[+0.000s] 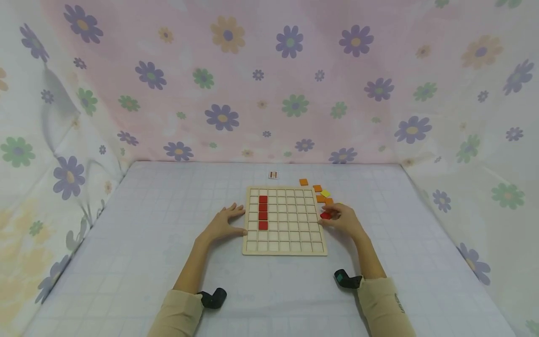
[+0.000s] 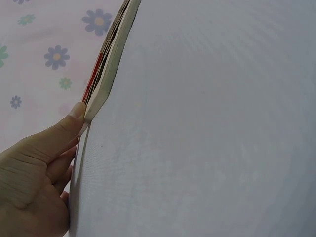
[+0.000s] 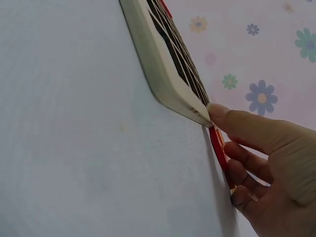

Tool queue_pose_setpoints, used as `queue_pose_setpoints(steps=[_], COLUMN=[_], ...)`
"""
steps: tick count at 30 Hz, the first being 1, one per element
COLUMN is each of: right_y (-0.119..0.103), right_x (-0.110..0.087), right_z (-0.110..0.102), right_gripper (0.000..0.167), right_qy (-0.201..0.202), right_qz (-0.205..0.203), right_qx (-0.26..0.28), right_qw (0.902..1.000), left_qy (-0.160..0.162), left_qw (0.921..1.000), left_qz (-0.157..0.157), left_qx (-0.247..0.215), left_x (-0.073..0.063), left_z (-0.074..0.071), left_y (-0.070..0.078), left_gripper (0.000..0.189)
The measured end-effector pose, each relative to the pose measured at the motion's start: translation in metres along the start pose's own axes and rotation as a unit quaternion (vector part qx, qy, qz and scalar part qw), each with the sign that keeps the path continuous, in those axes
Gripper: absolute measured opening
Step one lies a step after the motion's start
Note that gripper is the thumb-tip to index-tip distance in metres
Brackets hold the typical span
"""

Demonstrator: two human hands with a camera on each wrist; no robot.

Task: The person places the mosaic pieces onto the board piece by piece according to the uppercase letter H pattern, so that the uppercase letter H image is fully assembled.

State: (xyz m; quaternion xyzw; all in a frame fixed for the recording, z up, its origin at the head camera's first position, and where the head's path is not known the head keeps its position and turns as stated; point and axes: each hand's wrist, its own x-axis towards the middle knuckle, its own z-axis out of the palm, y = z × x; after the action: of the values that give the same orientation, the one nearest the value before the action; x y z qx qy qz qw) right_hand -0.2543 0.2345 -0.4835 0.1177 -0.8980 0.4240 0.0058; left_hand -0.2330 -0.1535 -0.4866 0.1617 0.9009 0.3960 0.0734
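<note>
A pale wooden grid board (image 1: 290, 252) lies flat on the table with a column of several red square tiles (image 1: 263, 216) on its left side. My left hand (image 1: 222, 223) is at the board's left edge, thumb tip against the rim and fingers loosely spread. On the right, my right hand (image 1: 343, 219) has its thumb tip at the board's edge. Its bent fingers are over a red piece (image 1: 325, 216) beside the board, thumb and fingers apart. In the right wrist view the red piece (image 3: 220, 155) lies low along the table, partly hidden by the fingers.
Several orange tiles (image 1: 303, 182) and a yellow tile (image 1: 325, 193) lie scattered past the board's right edge. A small printed card (image 1: 273, 175) lies behind the board. Flowered cloth (image 1: 290, 93) hangs behind and at both sides. Each wrist bears a black camera (image 1: 214, 298).
</note>
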Motion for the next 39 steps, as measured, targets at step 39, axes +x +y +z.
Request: queue_pose_setpoints(steps=[39], right_y=[-0.005], right_x=[0.007], right_z=[0.002], right_gripper=[0.034], right_qy=[0.022], right_qz=[-0.040], right_qx=[0.040], right_qw=[0.9981], left_qy=[-0.002], left_qw=[0.9999], left_qz=[-0.010], left_qx=[-0.001], left_x=[0.000], left_z=[0.001], left_y=[0.000], left_gripper=[0.074])
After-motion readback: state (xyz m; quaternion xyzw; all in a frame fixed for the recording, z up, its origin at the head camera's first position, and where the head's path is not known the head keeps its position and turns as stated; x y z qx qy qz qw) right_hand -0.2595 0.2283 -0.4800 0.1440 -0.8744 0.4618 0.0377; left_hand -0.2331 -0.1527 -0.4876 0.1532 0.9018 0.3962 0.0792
